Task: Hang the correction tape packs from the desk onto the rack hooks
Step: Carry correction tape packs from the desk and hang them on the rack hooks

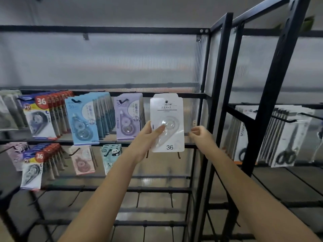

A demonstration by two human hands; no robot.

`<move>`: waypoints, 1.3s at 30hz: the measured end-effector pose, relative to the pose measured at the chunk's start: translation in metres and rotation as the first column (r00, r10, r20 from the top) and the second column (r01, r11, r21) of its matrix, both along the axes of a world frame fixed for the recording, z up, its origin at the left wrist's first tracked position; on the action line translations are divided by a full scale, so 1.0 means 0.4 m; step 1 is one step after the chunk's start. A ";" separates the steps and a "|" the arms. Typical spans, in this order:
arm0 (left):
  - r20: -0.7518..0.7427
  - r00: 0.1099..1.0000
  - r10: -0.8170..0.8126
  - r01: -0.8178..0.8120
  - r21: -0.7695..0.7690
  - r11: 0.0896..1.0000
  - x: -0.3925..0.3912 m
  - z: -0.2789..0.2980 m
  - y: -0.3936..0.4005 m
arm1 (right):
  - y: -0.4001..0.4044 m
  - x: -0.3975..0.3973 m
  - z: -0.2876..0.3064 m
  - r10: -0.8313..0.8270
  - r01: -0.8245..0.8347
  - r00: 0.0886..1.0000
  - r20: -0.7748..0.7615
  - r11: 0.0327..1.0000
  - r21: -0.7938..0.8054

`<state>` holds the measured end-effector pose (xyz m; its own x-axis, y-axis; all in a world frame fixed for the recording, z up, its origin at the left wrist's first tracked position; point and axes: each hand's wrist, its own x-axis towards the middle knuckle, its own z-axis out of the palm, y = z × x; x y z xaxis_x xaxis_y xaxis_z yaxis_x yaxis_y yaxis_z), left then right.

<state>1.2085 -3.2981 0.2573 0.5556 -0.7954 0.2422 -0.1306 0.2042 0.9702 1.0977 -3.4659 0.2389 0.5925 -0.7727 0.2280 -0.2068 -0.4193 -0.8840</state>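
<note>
Glossy white rectangular pack (pixel 167 123) in left grip (pixel 150 135); right grip (pixel 199 133) curled, seemingly empty

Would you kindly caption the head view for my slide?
Left hand holds a white correction tape pack up to the rack; right hand curled beside it.

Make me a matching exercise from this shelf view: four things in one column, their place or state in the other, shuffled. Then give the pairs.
Things:
1. white pack
2. purple pack
3. scissors packs
4. right hand

Places or states:
A. hanging on the separate rack at the far right
B. held up by the left hand, marked 36 at the bottom
C. fingers curled, just right of the held pack's edge
D. hanging on the upper row, just left of the held pack

Pairs: 1-B, 2-D, 3-A, 4-C
</note>
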 end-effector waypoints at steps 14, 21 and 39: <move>0.129 0.981 0.146 -0.160 0.104 0.982 0.051 -0.103 -0.018 | 0.020 -0.029 -0.116 -0.119 0.032 0.910 -0.398 0.975 -0.219; 0.355 0.933 0.063 -0.215 0.408 0.888 0.090 -0.243 0.064 | 0.078 0.001 -0.243 -0.064 -0.191 0.745 -0.664 0.933 -0.304; 0.765 0.619 -0.179 -0.785 0.610 -0.110 0.124 -0.389 1.086 | 1.118 0.390 -0.376 0.319 -0.901 0.431 -0.844 0.196 -0.386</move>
<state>1.2583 -2.8635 0.1017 0.9622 -0.2491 -0.1103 -0.2656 -0.9476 -0.1775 1.2537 -3.0187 0.0883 0.9614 0.2490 -0.1171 0.2515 -0.9678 0.0072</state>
